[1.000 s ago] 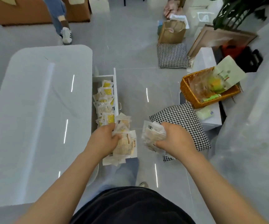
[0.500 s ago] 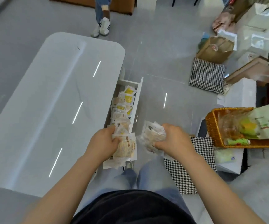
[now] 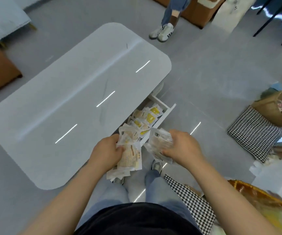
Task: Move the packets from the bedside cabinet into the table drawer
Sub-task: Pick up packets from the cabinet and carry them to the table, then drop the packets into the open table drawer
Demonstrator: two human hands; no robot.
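Gripping packet stack (image 3: 131, 156), left hand (image 3: 107, 153); long axis toward drawer (image 3: 168, 110); right hand (image 3: 182, 148) clutching second bundle (image 3: 160, 141).

A checked cushion (image 3: 254, 133) lies on the grey floor (image 3: 204, 73), just beside a brown paper bag (image 3: 272, 109). Someone in white shoes (image 3: 162, 32) stands farther away.

Black top (image 3: 137, 219), blue jeans (image 3: 155, 187), grey sneakers (image 3: 156, 166).
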